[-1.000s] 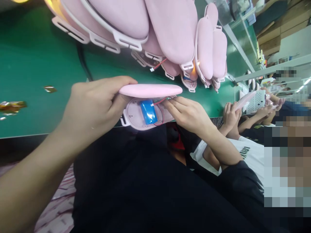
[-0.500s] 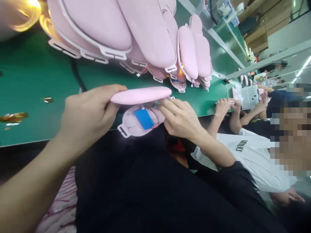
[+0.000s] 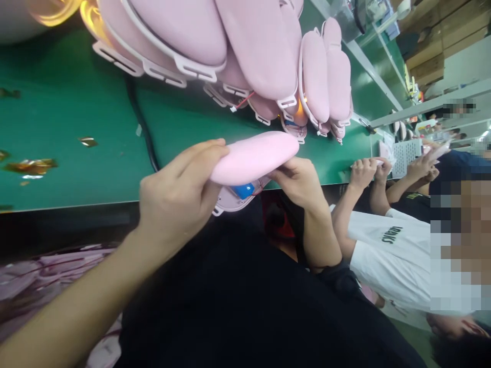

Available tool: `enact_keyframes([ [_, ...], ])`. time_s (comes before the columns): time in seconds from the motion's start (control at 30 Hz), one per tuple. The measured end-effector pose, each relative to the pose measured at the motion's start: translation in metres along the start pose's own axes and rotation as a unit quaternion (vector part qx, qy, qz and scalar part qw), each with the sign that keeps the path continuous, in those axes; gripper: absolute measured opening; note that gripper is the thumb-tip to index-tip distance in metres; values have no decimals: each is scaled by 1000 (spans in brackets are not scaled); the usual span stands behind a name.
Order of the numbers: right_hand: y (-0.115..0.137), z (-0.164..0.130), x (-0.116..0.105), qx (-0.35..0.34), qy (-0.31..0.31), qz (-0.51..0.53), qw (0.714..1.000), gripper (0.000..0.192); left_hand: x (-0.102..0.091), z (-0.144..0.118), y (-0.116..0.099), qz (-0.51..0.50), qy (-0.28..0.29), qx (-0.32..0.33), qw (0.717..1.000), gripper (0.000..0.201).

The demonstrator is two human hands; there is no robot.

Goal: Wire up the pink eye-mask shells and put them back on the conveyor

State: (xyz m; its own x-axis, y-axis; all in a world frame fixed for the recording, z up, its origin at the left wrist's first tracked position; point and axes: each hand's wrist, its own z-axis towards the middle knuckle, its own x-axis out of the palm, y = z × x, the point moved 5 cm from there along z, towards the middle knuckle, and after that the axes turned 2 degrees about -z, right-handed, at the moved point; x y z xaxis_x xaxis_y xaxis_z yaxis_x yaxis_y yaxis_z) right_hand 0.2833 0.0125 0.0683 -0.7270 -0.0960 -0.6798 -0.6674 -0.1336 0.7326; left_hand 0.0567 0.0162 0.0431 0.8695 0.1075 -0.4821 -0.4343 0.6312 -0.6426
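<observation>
My left hand [image 3: 180, 189] is closed around the left end of a smooth pink oval cover [image 3: 255, 158], thumb and fingers gripping its rim. Under the cover lies a shallow pink shell [image 3: 230, 202] with slotted tabs at its end. Inside that shell shows part of a blue battery pack [image 3: 245, 190]; the cover hides the rest and most of the wiring. My right hand [image 3: 301, 184] is closed at the right end of the two halves, its fingertips partly hidden beneath the cover. Cover and shell are tilted against each other, apart on the near side.
Several pink housings [image 3: 261, 51] stand stacked along the green bench [image 3: 76, 174]. A black cable [image 3: 141, 128] and scraps of gold tape [image 3: 32, 166] lie at left. More pink parts [image 3: 57, 276] sit below the bench edge. A co-worker in a white shirt [image 3: 391, 250] works at right.
The cover has moved right and turned, showing more of its outer face and covering more of the shell. My left hand went with it; my right hand now reaches under its right end.
</observation>
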Motion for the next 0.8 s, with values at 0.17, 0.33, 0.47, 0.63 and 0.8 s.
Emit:
enact_keyframes([
  [0.17, -20, 6, -9, -79, -20, -182, 980, 21, 19, 0, -10, -8, -39, -71, 997, 33],
  [0.33, -31, 9, -4, -118, -36, -207, 971, 21, 26, 10, -2, 17, -41, -68, 997, 34],
  [0.47, -32, 9, -1, -141, -36, -233, 961, 24, 23, 20, 4, 34, -27, -40, 998, 34],
  [0.63, -30, 8, 4, -146, -22, -294, 944, 27, 23, 23, 5, 38, -7, -20, 999, 35],
  [0.8, -24, 6, 6, -189, -38, -367, 910, 31, 22, 20, 6, 46, -6, -13, 999, 39],
])
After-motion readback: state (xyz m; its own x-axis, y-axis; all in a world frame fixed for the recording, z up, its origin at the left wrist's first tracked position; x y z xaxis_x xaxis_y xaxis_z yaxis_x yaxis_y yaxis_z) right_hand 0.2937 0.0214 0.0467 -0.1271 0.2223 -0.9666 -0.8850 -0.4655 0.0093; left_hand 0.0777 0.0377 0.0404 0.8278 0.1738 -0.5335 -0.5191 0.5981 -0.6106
